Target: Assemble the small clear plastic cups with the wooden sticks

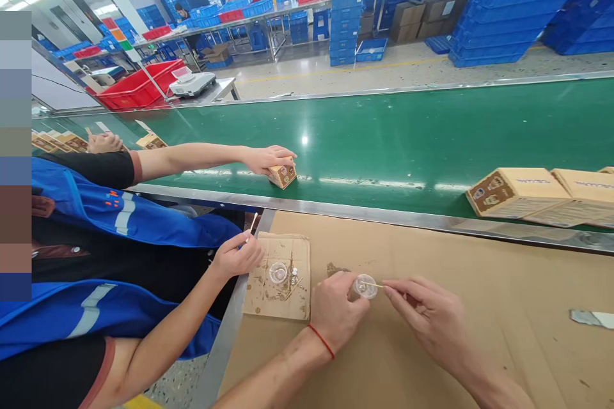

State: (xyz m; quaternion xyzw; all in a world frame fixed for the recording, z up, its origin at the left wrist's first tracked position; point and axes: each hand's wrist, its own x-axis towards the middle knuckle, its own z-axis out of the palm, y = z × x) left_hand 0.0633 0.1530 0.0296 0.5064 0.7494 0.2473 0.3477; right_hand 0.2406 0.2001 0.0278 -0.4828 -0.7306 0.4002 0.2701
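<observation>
My left hand [339, 307], with a red cord round its wrist, closes its fingers round the side of a small clear plastic cup [366, 287] on the brown cardboard sheet [407, 358]. Between thumb and fingers my right hand [426, 313] pinches a thin wooden stick [374, 284]. The stick's far end lies in the cup's mouth; I cannot make out its tip. Beside my left hand is a stained cardboard piece [300, 252] bearing another clear cup [278, 273], loose sticks and small white bits. A dark brown smear [337, 268] marks the sheet behind my left hand.
At left, a co-worker in a blue vest [158, 223] holds a cotton swab [254, 222] and touches a small box [283, 174] on the green conveyor belt [374, 134]. More boxes [522, 193] stand on the belt at right. A flat blade [591, 317] lies at the right edge.
</observation>
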